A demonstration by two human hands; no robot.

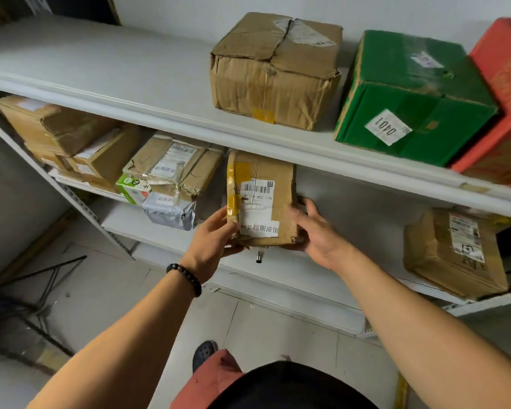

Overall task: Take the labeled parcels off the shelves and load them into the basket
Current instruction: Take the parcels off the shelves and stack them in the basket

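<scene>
White shelves [101,60] fill the view from 9 to 3 o'clock. On the top board stand three boxes. A red box [502,113] is at 2 o'clock, cut by the frame edge. A green box [410,95] with a white "0401" sticker touches it on its 9 o'clock side. A crumpled brown box [272,72] sits at 12 o'clock, just beside the green one.

On the board below, a pile [171,172] of taped, labeled packets lies at 9 to 10 o'clock, and a carton [452,255] with a label lies at 4 o'clock, near the front edge.

The parcel [263,199] is at the centre, upright at the front of that lower board, with its barcode label facing the camera. The left hand [213,237] grips its 8 o'clock corner, fingers curled round the edge. The right hand [316,231] clasps its 4 o'clock side, fingers wrapped behind, slightly blurred.

A dark bead bracelet [186,278] circles the left wrist. A dark shoe [204,352] shows on the floor at 6 o'clock.
</scene>
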